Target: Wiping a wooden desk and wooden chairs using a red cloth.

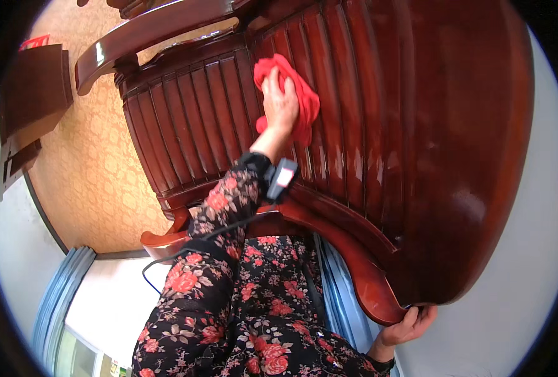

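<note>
My left hand is pressed over a crumpled red cloth, which lies against the slats of a glossy dark-red wooden bench. The cloth is near the corner where the slatted seat meets the slatted backrest. At the lower right, my right hand has its fingers around the wooden edge beside the rounded end of a curved armrest. A dark device with a white label is strapped at my left wrist, and a cable runs along the floral sleeve.
Another curved armrest spans the bench's far side. A brown wooden cabinet stands at the left on a tan patterned floor. Blue curtains hang at the lower left and behind the near armrest. A pale wall is at the right.
</note>
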Demonstrator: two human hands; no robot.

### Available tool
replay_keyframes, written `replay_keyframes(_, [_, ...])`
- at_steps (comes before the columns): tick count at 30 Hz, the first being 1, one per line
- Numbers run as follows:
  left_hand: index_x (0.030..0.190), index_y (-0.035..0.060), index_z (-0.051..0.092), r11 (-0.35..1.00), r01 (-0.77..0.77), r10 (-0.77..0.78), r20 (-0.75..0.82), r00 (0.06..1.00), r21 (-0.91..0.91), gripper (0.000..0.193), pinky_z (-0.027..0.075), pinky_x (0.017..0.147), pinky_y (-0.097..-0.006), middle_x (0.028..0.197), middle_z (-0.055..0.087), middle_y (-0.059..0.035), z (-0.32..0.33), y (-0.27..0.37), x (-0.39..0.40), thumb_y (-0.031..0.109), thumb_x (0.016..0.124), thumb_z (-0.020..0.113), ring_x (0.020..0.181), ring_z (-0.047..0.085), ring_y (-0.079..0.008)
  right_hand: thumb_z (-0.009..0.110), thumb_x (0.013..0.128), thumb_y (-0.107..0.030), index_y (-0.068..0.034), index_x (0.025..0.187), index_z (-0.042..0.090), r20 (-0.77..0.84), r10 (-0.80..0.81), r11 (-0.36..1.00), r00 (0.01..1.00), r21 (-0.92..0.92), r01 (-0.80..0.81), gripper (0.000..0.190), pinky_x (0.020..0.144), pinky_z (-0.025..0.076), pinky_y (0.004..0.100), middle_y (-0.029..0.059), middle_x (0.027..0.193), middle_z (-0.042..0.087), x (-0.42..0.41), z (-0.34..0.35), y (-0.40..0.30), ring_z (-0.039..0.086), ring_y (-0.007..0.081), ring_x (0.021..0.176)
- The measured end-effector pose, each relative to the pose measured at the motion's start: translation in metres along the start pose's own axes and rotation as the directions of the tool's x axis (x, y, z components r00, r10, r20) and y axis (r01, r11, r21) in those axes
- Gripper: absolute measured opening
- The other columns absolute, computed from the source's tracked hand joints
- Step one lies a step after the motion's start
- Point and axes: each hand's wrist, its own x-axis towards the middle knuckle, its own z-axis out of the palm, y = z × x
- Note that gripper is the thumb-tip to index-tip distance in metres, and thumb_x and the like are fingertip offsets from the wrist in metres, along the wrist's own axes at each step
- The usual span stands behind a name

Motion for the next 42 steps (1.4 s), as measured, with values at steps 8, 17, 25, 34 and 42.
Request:
replay_keyframes(8, [0.130, 0.0012, 0.038, 0.998, 0.040, -0.033, 0.144, 0.989, -0.045, 0.048, 0.029, 0.103, -0.0439, 0.126, 0.045, -0.0201, -0.027, -0.007, -0.175, 0.005, 0.084, 0.050, 0.121, 0.038, -0.0386, 0.040, 0.079, -0.009, 0.010, 0.109, 0.043, 0.051, 0.003, 1.000, 0.999, 0.005, -0.003, 0.035, 0.088, 0.036, 0.0340, 0.0169, 0.103, 0.049, -0.001, -0.011, 0.004, 0.046, 0.0234, 0.095])
replay_keyframes(17, [0.122, 0.0005, 0.046, 0.983, -0.182, 0.182, -0.087, 0.979, 0.010, 0.037, 0.035, 0.097, -0.0433, 0.118, 0.050, -0.0209, -0.003, 0.005, -0.052, 0.010, 0.086, 0.049, 0.112, 0.045, -0.0377, 0.035, 0.086, -0.007, 0.010, 0.120, 0.039, 0.145, -0.050, 0.999, 0.988, 0.003, 0.050, 0.039, 0.091, 0.036, 0.0312, 0.0179, 0.114, 0.049, -0.001, -0.019, 0.009, 0.048, 0.0234, 0.103])
replay_keyframes(25, [0.120, 0.0035, 0.047, 0.995, -0.087, 0.091, -0.088, 0.992, 0.048, 0.040, 0.038, 0.090, -0.0413, 0.114, 0.053, -0.0191, -0.004, 0.015, -0.008, 0.012, 0.081, 0.052, 0.104, 0.050, -0.0359, 0.036, 0.086, -0.006, 0.010, 0.121, 0.038, 0.120, -0.078, 0.997, 0.990, -0.003, 0.079, 0.039, 0.093, 0.035, 0.0321, 0.0184, 0.116, 0.048, -0.001, -0.013, 0.016, 0.047, 0.0238, 0.104])
replay_keyframes(34, [0.136, 0.0021, 0.027, 0.916, 0.400, -0.400, 0.124, 0.908, 0.027, 0.055, 0.027, 0.104, -0.0425, 0.134, 0.031, -0.0282, -0.018, -0.014, -0.182, 0.020, 0.088, 0.046, 0.126, 0.029, -0.0408, 0.035, 0.085, -0.005, 0.010, 0.121, 0.039, 0.127, -0.061, 0.997, 0.990, -0.048, 0.067, 0.040, 0.093, 0.035, 0.0315, 0.0187, 0.116, 0.048, -0.002, -0.016, 0.010, 0.048, 0.0241, 0.104])
replay_keyframes(42, [0.115, 0.0045, 0.047, 0.996, 0.088, -0.089, 0.108, 0.990, 0.017, 0.040, 0.042, 0.086, -0.0433, 0.110, 0.051, -0.0218, -0.030, 0.045, -0.127, 0.013, 0.078, 0.058, 0.101, 0.051, -0.0397, 0.037, 0.085, -0.006, 0.009, 0.122, 0.040, 0.140, -0.110, 0.994, 0.984, -0.001, 0.111, 0.040, 0.093, 0.035, 0.0325, 0.0173, 0.117, 0.048, -0.002, -0.020, 0.021, 0.047, 0.0237, 0.106])
